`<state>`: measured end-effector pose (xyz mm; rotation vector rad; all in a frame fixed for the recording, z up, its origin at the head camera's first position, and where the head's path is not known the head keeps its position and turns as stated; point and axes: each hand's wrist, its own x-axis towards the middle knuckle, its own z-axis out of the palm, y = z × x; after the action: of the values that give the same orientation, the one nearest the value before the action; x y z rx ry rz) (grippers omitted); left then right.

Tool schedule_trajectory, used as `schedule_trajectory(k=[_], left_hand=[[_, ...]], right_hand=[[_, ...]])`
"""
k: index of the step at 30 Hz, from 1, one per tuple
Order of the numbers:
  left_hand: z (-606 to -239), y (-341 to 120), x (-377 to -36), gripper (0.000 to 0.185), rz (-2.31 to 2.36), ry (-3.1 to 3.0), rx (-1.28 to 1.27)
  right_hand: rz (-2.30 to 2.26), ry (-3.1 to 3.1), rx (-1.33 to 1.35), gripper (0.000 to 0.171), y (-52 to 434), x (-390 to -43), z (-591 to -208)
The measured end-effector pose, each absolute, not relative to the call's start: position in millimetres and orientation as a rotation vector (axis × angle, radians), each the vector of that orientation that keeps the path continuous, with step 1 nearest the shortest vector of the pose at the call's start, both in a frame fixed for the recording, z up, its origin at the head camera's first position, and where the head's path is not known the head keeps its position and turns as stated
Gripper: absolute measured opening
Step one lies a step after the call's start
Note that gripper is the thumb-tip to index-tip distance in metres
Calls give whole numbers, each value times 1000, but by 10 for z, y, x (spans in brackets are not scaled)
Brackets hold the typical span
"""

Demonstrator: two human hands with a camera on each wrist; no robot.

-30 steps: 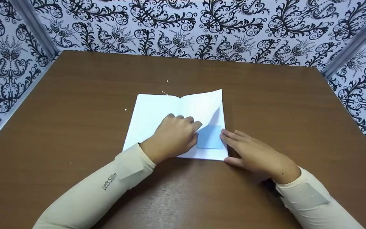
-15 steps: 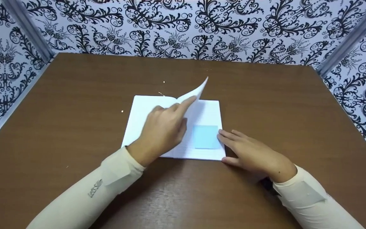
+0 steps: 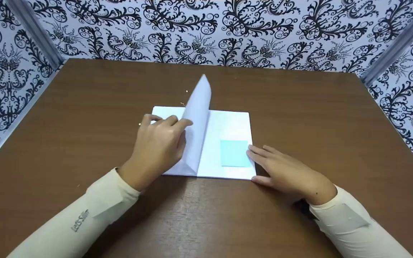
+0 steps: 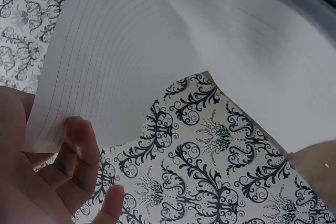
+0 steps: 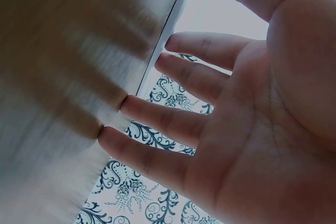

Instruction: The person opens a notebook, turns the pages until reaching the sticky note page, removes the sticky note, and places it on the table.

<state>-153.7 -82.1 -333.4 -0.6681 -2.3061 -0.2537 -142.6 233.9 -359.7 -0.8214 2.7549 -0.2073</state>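
Note:
A white lined notebook (image 3: 228, 125) lies open on the brown table (image 3: 299, 107). My left hand (image 3: 163, 136) holds one page (image 3: 197, 118) by its edge, and the page stands nearly upright over the spine. The left wrist view shows that lined page (image 4: 157, 51) close up, with my fingers (image 4: 79, 145) curled at its lower corner. A light blue sticky note (image 3: 234, 153) is stuck low on the right-hand page. My right hand (image 3: 264, 157) lies flat on the table, its straight fingertips against the notebook's right edge (image 5: 173, 24).
Black-and-white patterned walls (image 3: 206, 32) close in the table at the back and on both sides. A few small crumbs (image 3: 186, 91) lie on the table behind the notebook.
My left hand has lifted the page off the right side and drawn it leftward to upright, uncovering the whole sticky note. The right hand has stayed in place.

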Motion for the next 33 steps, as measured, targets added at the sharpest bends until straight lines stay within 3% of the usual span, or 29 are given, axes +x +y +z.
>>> schedule_trajectory(k=[33], left_hand=[[-3554, -1247, -1396, 18, -168, -2580, -559]], right_hand=[[-204, 2763, -858, 71, 2337, -1432, -3585]])
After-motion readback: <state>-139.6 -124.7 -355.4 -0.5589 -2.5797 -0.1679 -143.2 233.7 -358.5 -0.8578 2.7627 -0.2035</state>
